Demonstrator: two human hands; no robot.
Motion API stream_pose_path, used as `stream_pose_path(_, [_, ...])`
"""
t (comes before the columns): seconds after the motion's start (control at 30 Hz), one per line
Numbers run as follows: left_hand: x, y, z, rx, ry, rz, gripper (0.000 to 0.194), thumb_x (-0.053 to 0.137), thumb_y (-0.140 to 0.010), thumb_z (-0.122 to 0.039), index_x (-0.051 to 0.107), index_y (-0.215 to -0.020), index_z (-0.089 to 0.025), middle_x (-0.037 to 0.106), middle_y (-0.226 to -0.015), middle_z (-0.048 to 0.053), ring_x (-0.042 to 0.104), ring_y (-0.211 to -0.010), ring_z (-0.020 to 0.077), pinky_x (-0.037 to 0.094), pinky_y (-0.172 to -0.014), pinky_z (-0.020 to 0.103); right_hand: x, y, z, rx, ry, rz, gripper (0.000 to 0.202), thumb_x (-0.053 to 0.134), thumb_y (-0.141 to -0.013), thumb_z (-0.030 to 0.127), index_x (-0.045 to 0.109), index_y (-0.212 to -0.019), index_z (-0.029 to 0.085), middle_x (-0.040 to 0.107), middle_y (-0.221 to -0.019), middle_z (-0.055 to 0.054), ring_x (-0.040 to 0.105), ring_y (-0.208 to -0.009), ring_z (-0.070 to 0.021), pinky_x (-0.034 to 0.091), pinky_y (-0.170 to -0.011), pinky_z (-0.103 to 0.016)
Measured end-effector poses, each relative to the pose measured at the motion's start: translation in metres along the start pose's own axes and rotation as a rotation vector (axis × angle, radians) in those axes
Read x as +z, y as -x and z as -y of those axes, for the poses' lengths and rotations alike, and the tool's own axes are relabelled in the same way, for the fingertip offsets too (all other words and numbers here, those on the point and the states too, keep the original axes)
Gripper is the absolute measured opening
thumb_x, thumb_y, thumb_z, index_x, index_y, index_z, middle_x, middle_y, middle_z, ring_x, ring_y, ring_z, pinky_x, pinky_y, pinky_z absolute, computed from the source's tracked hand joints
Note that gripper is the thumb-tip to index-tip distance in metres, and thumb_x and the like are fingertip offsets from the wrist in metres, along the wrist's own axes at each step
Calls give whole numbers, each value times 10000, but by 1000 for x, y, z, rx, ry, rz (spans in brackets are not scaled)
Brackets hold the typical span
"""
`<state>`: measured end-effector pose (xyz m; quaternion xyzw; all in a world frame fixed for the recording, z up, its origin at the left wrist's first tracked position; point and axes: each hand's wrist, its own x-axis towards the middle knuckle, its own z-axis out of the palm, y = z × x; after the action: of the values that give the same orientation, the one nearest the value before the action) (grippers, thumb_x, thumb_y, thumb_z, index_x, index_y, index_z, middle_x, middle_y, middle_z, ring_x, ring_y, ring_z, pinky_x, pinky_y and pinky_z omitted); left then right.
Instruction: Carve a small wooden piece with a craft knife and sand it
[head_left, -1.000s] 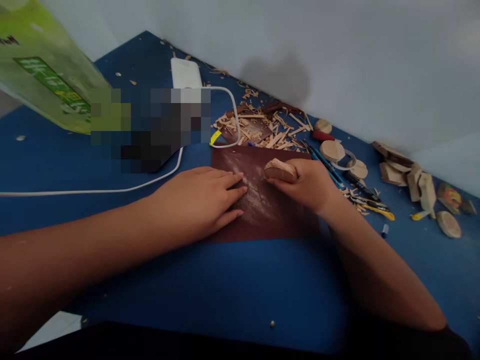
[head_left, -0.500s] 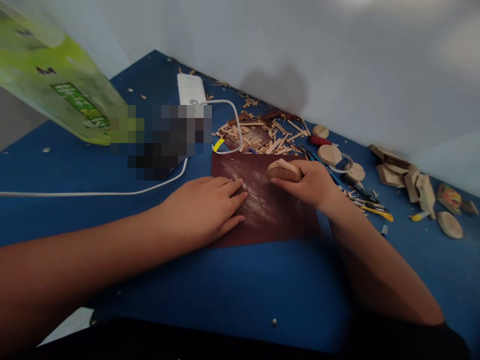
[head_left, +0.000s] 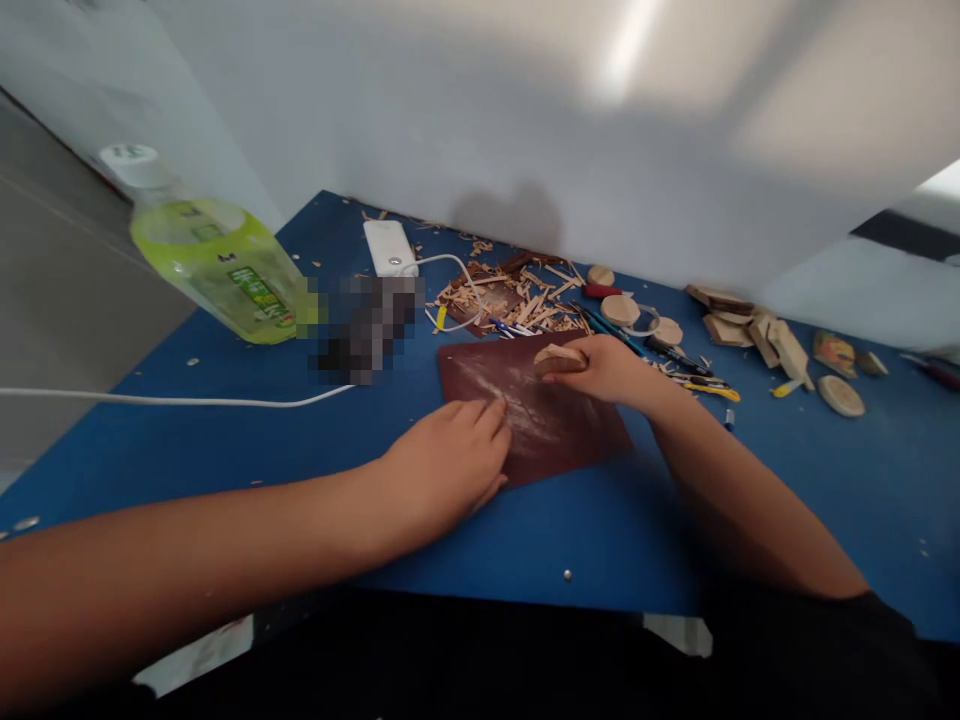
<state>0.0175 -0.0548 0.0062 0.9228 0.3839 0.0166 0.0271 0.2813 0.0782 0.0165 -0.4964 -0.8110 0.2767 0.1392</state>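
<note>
A dark red-brown sheet [head_left: 480, 365] with pale dusty streaks lies on the blue table. My left hand [head_left: 457, 455] rests palm down over its lower left edge and holds nothing, the fingers slightly bent and a little apart. Near the sheet's upper right part, my right hand [head_left: 604, 372] has its thumb and fingers round a small wooden piece [head_left: 559, 360]. The piece is at the sheet's surface; whether it touches cannot be made out. Its right end is hidden in the hand.
Behind the sheet are wood shavings [head_left: 540, 300], pens and a red-handled tool [head_left: 604, 292]. Wood blocks [head_left: 784, 350] and round slices [head_left: 841, 396] lie right. At left are a green drink bottle [head_left: 225, 270], a white power bank [head_left: 389, 247] and its cable [head_left: 247, 402].
The camera view has tilted up, showing more wall and the bottle's cap. My left hand has slid down towards the sheet's lower left edge. My right hand still holds the wooden piece.
</note>
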Motion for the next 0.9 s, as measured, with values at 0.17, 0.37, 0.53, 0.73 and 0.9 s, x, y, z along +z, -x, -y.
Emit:
stream_pose_path(0.17, [21, 16, -28, 240, 30, -24, 469, 579, -1053, -357, 700, -1399, -64, 727, -1445, 236, 736, -1261, 339, 600, -1011, 446, -9, 34, 3, 169, 23, -110, 349, 783, -848, 559, 769, -807, 213, 683, -723, 10, 587, -683, -194, 434, -656, -322])
stream_pose_path(0.37, [50, 28, -41, 320, 54, -83, 874, 647, -950, -686, 657, -1440, 37, 587, -1546, 368, 671, -1379, 464, 584, -1083, 507, 32, 45, 6, 220, 47, -260, 333, 733, -891, 537, 760, -866, 206, 727, -781, -10, 605, -699, -183, 422, -674, -315])
stream_pose_path(0.53, [64, 44, -44, 292, 78, -95, 1512, 647, -562, -1048, 510, -1567, 74, 384, -1673, 406, 475, -1537, 571, 495, -1218, 608, 51, 39, -4, 102, 174, -282, 310, 726, -921, 491, 660, -778, 225, 680, -762, -4, 579, -685, -172, 394, -670, -313])
stream_pose_path(0.73, [73, 42, -48, 271, -102, -210, 656, 586, -962, -471, 664, -1502, -106, 640, -1570, 228, 662, -1416, 387, 559, -1124, 486, 54, 41, -10, 80, 67, -266, 194, 736, -945, 410, 770, -1010, 230, 784, -938, -31, 682, -800, -205, 475, -753, -336])
stream_pose_path(0.9, [70, 41, -48, 253, -123, -289, 571, 497, -1028, -406, 681, -1482, -113, 663, -1551, 216, 665, -1412, 374, 473, -1160, 509, 56, 41, -14, 108, 67, -278, 223, 795, -896, 427, 793, -1000, 229, 794, -909, -39, 688, -776, -214, 487, -735, -339])
